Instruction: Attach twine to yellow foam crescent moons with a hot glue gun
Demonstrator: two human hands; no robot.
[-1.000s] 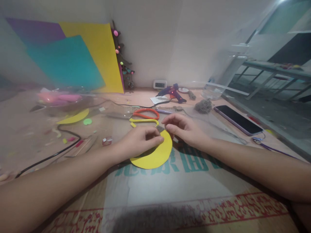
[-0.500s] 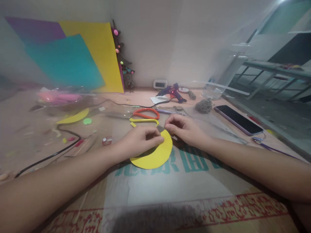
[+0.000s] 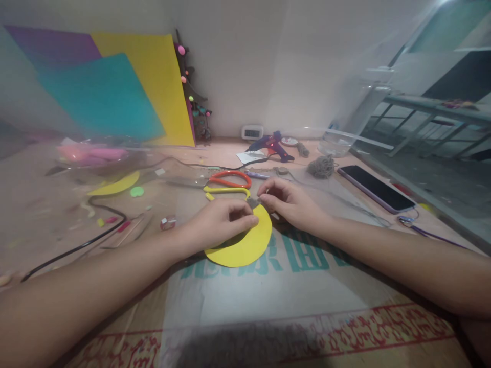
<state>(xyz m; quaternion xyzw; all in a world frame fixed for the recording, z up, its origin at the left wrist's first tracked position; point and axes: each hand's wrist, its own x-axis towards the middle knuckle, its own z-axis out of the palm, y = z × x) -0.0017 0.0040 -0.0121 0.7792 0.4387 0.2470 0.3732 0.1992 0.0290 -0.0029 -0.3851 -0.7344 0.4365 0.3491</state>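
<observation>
A round yellow piece (image 3: 245, 246) lies on the printed sheet in front of me. My left hand (image 3: 226, 221) rests over its upper left part, thumb and fingers closed beside a small grey piece (image 3: 253, 202) at the top edge. Just right of that grey piece is my right hand (image 3: 282, 201), its thumb and index finger pinched on something too small to make out. Beyond my left hand lie scissors with a red handle loop (image 3: 230, 179) and a yellow one.
Behind are a glue gun (image 3: 274, 146), a small clock (image 3: 252, 133) and grey yarn (image 3: 321, 167). A phone (image 3: 376, 189) lies at right. A black cable (image 3: 82, 246), yellow offcut (image 3: 117, 184) and scraps are at left; coloured sheets (image 3: 103, 97) stand behind.
My right hand's fingertips have shifted slightly left, toward the grey piece. The left hand and the yellow piece have hardly moved.
</observation>
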